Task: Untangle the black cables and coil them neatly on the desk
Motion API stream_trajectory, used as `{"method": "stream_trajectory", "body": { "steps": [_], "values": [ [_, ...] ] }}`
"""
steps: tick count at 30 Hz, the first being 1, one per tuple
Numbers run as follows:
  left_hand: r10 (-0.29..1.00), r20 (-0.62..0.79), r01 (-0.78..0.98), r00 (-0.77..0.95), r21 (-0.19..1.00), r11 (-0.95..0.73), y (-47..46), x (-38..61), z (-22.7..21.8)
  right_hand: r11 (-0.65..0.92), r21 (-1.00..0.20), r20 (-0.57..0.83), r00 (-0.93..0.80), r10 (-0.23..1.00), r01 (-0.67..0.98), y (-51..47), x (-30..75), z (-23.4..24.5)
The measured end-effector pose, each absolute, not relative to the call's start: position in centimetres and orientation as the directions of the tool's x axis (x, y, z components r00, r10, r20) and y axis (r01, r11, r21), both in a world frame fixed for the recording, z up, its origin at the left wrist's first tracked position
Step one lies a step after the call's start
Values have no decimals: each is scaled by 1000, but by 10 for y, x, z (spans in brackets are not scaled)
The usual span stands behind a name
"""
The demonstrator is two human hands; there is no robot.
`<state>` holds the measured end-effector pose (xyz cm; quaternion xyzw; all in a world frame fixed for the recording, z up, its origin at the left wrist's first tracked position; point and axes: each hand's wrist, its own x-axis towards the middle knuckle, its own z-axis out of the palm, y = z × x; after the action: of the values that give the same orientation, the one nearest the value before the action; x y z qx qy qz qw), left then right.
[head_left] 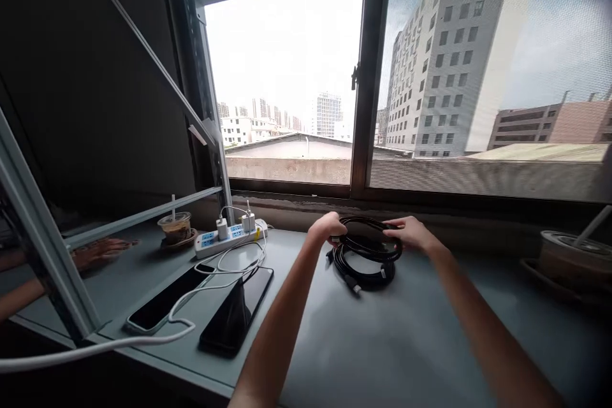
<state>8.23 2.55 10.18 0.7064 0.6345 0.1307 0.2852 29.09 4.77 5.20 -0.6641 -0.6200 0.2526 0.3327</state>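
Between my two hands is a coiled black cable point(366, 251), raised a little off the grey tabletop. My left hand point(327, 228) grips the left side of the coil, with the fingers closed round it. On the opposite side my right hand point(410, 233) pinches the loop between thumb and fingers. Below, a second black cable coil point(366, 282) lies on the table, partly covered by the held one. Its connector end point(352, 285) points toward me.
Two phones, one pale-edged point(169, 299) and one black point(238, 313), lie to the left beside a white power strip point(231, 239) and loose white cables. Drink cups stand left point(174, 227) and right point(574, 258). Metal shelf posts point(48, 236) rise at left, near another person's arm. A window is behind.
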Motion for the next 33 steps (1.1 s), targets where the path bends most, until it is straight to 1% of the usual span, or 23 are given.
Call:
{"method": "stream_trajectory", "body": {
  "steps": [3, 7, 9, 12, 17, 20, 23, 25, 28, 31, 33],
  "values": [
    [986, -91, 858, 138, 509, -73, 18, 85, 89, -35, -710, 79, 129, 988, 703, 45, 292, 47],
    [996, 31, 900, 84, 427, -89, 12, 90, 38, -66, -616, 104, 165, 981, 785, 41, 288, 13],
    [994, 96, 910, 55, 405, -90, 11, 90, 15, -55, -581, 144, 169, 975, 812, 39, 286, -3],
    [982, 185, 907, 37, 407, -111, 10, 87, -3, -24, -551, 207, 164, 964, 834, 38, 283, -20],
    [965, 262, 889, -4, 442, -117, -2, 83, -14, 23, -544, 291, 163, 943, 839, 34, 279, -36],
    [950, 311, 885, -28, 450, -121, -12, 83, -23, 49, -566, 334, 175, 926, 823, 31, 277, -41],
    [923, 383, 887, -16, 432, -164, -17, 85, -27, 56, -600, 366, 211, 907, 798, 29, 277, -41],
    [895, 444, 886, 41, 398, -239, -17, 85, -27, 48, -618, 374, 240, 896, 785, 27, 277, -40],
    [822, 515, 841, 243, 310, -443, -13, 85, -24, 24, -632, 370, 275, 888, 775, 25, 278, -40],
    [720, 528, 750, 450, 215, -626, -5, 84, -24, -9, -641, 348, 301, 888, 768, 24, 279, -43],
    [675, 529, 712, 514, 177, -680, 0, 84, -25, -13, -646, 334, 298, 894, 763, 26, 279, -45]
  ]
}}
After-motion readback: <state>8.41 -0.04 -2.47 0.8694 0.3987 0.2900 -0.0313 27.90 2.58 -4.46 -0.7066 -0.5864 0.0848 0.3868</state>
